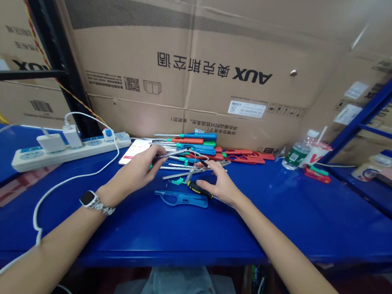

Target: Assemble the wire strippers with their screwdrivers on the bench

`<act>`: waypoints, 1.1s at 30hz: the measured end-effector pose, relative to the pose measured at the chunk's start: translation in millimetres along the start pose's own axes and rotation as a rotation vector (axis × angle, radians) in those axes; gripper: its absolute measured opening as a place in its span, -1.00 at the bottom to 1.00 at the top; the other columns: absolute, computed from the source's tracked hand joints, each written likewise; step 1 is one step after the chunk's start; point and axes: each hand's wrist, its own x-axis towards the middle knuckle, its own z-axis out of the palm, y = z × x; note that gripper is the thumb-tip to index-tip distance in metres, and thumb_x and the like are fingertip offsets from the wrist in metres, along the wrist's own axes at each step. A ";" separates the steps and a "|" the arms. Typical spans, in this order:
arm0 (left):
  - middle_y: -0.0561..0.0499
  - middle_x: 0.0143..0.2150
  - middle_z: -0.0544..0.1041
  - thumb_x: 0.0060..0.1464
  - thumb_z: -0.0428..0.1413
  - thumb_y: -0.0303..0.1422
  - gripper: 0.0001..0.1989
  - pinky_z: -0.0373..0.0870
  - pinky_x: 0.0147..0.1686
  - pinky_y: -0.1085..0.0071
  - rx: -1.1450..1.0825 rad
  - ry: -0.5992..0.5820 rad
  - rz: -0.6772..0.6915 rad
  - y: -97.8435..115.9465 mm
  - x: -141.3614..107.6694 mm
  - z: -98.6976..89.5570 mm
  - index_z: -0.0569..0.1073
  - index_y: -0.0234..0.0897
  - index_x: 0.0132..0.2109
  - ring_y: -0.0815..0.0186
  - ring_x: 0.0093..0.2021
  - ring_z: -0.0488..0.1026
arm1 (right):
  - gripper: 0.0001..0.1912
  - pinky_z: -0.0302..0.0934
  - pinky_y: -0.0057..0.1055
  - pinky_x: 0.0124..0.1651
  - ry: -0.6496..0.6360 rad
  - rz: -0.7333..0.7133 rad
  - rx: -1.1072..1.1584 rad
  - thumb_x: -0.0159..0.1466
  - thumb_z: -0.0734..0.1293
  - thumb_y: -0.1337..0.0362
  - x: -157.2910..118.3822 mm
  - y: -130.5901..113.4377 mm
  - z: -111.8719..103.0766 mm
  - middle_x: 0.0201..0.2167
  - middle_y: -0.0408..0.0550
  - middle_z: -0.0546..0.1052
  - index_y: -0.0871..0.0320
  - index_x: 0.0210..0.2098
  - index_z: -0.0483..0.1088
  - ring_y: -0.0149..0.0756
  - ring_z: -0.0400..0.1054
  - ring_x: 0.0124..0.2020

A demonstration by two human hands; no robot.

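Note:
My left hand, with a watch on the wrist, is closed round a slim metal rod that points right over the pile. Its fingers wrap the rod's near end. My right hand has its fingers curled above the blue table, at the small parts; a thin dark piece shows at its fingertips, too small to name. A black and yellow screwdriver lies beneath that hand, beside the thumb. In front of both hands lies a blue plastic lighter shell. Small green pieces sit between the hands.
Behind the hands are blue and orange lighters, red shells and a white phone. A power strip with white cables stands left. A bottle, a cup and a red tool stand right. Cardboard rises behind.

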 end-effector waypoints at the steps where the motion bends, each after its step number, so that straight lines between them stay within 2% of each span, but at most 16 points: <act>1: -0.03 -0.22 0.48 0.39 -0.01 -0.32 -0.93 0.39 -0.26 0.31 -0.009 0.014 0.000 0.5 0.3 0.2 0.29 -0.21 -0.08 0.26 -0.26 0.45 | -0.47 0.21 -0.03 0.21 0.001 0.011 0.001 0.21 0.50 0.17 0.6 -1.2 3.3 0.13 0.10 0.50 0.08 0.15 0.42 -0.05 0.31 0.18; 2: -0.02 -0.23 0.48 0.38 -0.01 -0.33 -0.94 0.39 -0.26 0.31 -0.019 0.025 0.000 1.0 0.6 0.6 0.29 -0.21 -0.08 0.26 -0.27 0.45 | -0.49 0.19 -0.01 0.22 0.014 0.018 0.002 0.21 0.51 0.15 1.7 -2.2 7.0 0.11 0.08 0.51 0.06 0.12 0.44 -0.05 0.31 0.17; 4: -0.01 -0.24 0.47 0.38 -0.01 -0.33 -0.94 0.37 -0.27 0.33 -0.035 0.042 0.002 2.1 1.2 1.2 0.29 -0.21 -0.09 0.28 -0.29 0.43 | -0.67 0.15 0.01 0.25 0.056 0.009 0.017 0.25 0.48 0.14 5.2 -3.9 14.2 0.05 0.02 0.56 0.06 -0.02 0.49 -0.07 0.33 0.14; 6: 0.00 -0.25 0.47 0.38 -0.01 -0.32 -0.93 0.36 -0.29 0.34 -0.040 0.045 -0.005 2.8 1.3 0.7 0.29 -0.21 -0.09 0.29 -0.31 0.42 | -0.84 0.17 -0.05 0.23 0.071 -0.015 0.081 0.32 0.41 0.15 8.4 -5.7 18.2 -0.05 -0.01 0.60 0.09 -0.19 0.50 -0.11 0.39 0.07; 7: 0.01 -0.26 0.47 0.37 -0.01 -0.31 -0.92 0.35 -0.30 0.35 -0.039 0.043 -0.017 2.9 1.0 -0.3 0.29 -0.22 -0.09 0.30 -0.31 0.41 | -0.85 0.20 -0.10 0.19 0.065 -0.019 0.129 0.35 0.37 0.16 9.2 -6.8 18.3 -0.10 -0.02 0.61 0.11 -0.23 0.49 -0.14 0.42 0.02; 10: 0.02 -0.28 0.47 0.35 0.01 -0.26 -0.86 0.32 -0.33 0.37 -0.021 0.025 -0.054 2.6 -1.4 -5.4 0.31 -0.23 -0.08 0.32 -0.37 0.39 | -0.79 0.29 -0.25 -0.02 0.044 0.006 0.208 0.43 0.25 0.16 6.3 -10.2 11.8 -0.28 -0.06 0.58 0.13 -0.16 0.45 -0.23 0.46 -0.21; 13: 0.07 -0.39 0.43 0.31 0.06 -0.15 -0.77 0.26 -0.39 0.38 0.027 -0.063 -0.084 2.1 -5.7 -11.9 0.38 -0.24 -0.10 0.33 -0.45 0.34 | -0.76 0.24 -0.34 -0.25 0.044 0.042 0.105 0.45 0.19 0.14 -4.0 -13.2 2.9 -0.43 -0.16 0.46 0.11 -0.04 0.39 -0.29 0.33 -0.40; 17: 0.07 -0.52 0.39 0.34 -0.03 -0.05 -0.59 0.14 -0.44 0.37 0.073 -0.233 -0.104 1.2 -11.7 -17.2 0.42 -0.23 -0.34 0.33 -0.51 0.30 | -0.74 0.11 -0.38 -0.37 -0.107 0.044 0.000 0.47 0.18 0.08 -17.9 -18.9 0.2 -0.52 -0.27 0.31 0.04 0.06 0.26 -0.33 0.19 -0.52; 19: 0.07 -0.57 0.35 0.37 -0.09 -0.04 -0.51 0.09 -0.46 0.36 0.097 -0.275 -0.109 0.4 -14.1 -18.0 0.34 -0.22 -0.45 0.34 -0.54 0.27 | -0.75 0.11 -0.36 -0.34 -0.179 0.027 -0.051 0.48 0.17 0.04 -21.7 -23.1 2.0 -0.53 -0.27 0.33 0.03 0.01 0.26 -0.32 0.19 -0.51; 22: 0.06 -0.61 0.31 0.40 -0.14 -0.04 -0.45 0.04 -0.48 0.34 0.129 -0.305 -0.147 -1.6 -17.8 -17.9 0.25 -0.22 -0.52 0.33 -0.57 0.24 | -0.78 0.16 -0.30 -0.23 -0.198 -0.024 -0.154 0.49 0.17 0.05 -24.7 -28.4 4.7 -0.50 -0.21 0.41 0.03 -0.09 0.32 -0.27 0.26 -0.45; 27: 0.03 -0.63 0.36 0.40 -0.15 -0.01 -0.41 0.04 -0.49 0.34 0.143 -0.354 -0.191 -5.5 -24.5 -15.6 0.28 -0.21 -0.54 0.32 -0.60 0.25 | -0.82 0.16 -0.21 -0.03 -0.188 -0.128 -0.250 0.48 0.24 0.13 -28.7 -27.4 6.3 -0.29 -0.09 0.59 0.05 -0.05 0.41 -0.22 0.43 -0.26; 30: 0.02 -0.60 0.39 0.40 -0.16 -0.01 -0.40 0.05 -0.49 0.34 0.145 -0.379 -0.179 -3.8 -26.7 -13.0 0.30 -0.22 -0.54 0.32 -0.59 0.27 | -0.81 0.12 -0.18 0.00 -0.200 -0.166 -0.292 0.47 0.26 0.14 -30.0 -25.6 7.4 -0.14 -0.04 0.63 0.06 -0.04 0.44 -0.19 0.47 -0.16; 33: 0.01 -0.57 0.41 0.39 -0.14 0.02 -0.41 0.06 -0.47 0.34 0.138 -0.401 -0.161 1.8 -27.2 -10.1 0.34 -0.23 -0.52 0.31 -0.56 0.30 | -0.78 0.09 -0.17 -0.01 -0.212 -0.207 -0.340 0.48 0.25 0.13 -31.1 -26.8 8.1 -0.11 -0.03 0.62 0.08 -0.05 0.46 -0.17 0.46 -0.12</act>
